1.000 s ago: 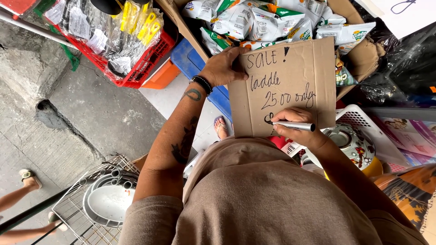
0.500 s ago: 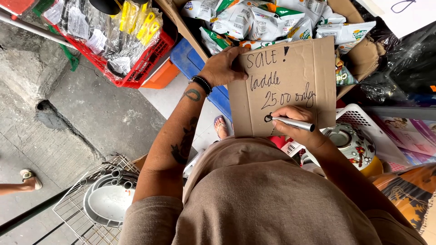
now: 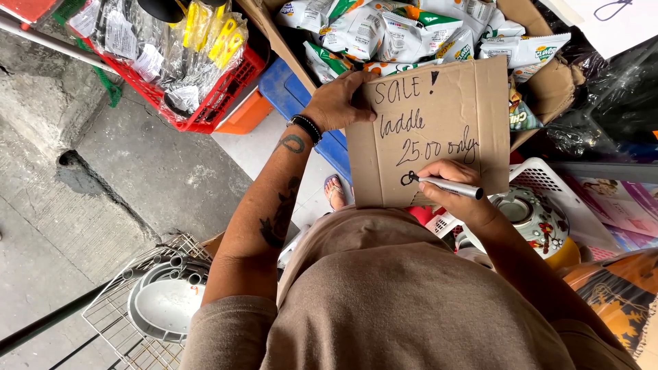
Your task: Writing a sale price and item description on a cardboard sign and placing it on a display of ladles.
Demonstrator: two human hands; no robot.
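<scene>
My left hand (image 3: pixel 340 101) grips the upper left corner of a brown cardboard sheet (image 3: pixel 452 103) with handwritten black lettering, holding it upright in front of me. My right hand (image 3: pixel 456 190) is closed around a silver marker (image 3: pixel 449 186) whose black tip touches the card's lower left part, where a small black loop is drawn. A black bracelet sits on my left wrist.
A cardboard box of snack packets (image 3: pixel 404 31) stands behind the card. A red crate (image 3: pixel 229 85) of wrapped goods is at upper left, a white basket (image 3: pixel 548 181) with a floral lidded pot (image 3: pixel 534 216) on the right, a wire rack (image 3: pixel 120 308) with metal pans at lower left.
My right hand has moved the marker tip slightly left along the card's lower part, and the black mark there has grown into a loop. My left hand keeps its hold.
</scene>
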